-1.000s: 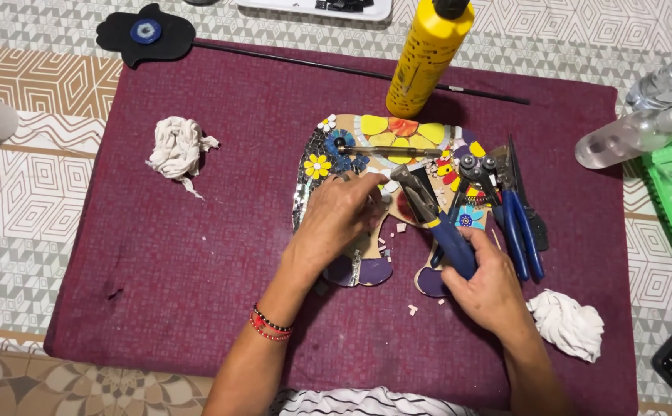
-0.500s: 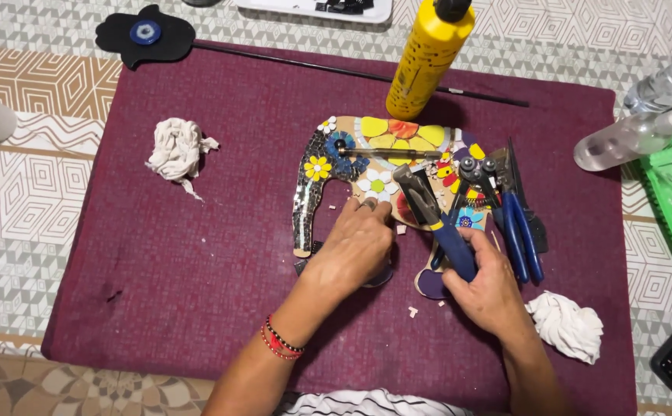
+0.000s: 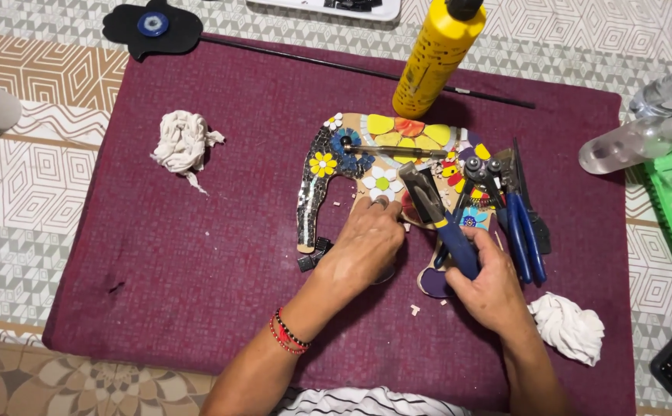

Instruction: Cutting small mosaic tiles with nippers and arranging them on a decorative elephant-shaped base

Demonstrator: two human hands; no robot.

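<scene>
Elephant mosaic point(image 3: 328, 185) mostly tiled, lower body bare; left hand point(image 3: 367, 246) presses there, fingers curled together; right hand point(image 3: 490, 289) clamps blue-handled nippers point(image 3: 436, 212).

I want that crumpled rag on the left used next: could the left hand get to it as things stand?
Probably yes. The left hand rests on the mosaic elephant, holding nothing that shows, and only bare maroon mat lies between it and the crumpled rag.

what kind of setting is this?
Probably a home craft table for mosaic work: an elephant-shaped mosaic on a maroon mat, blue-handled nippers in the right hand, a yellow glue bottle.
</scene>
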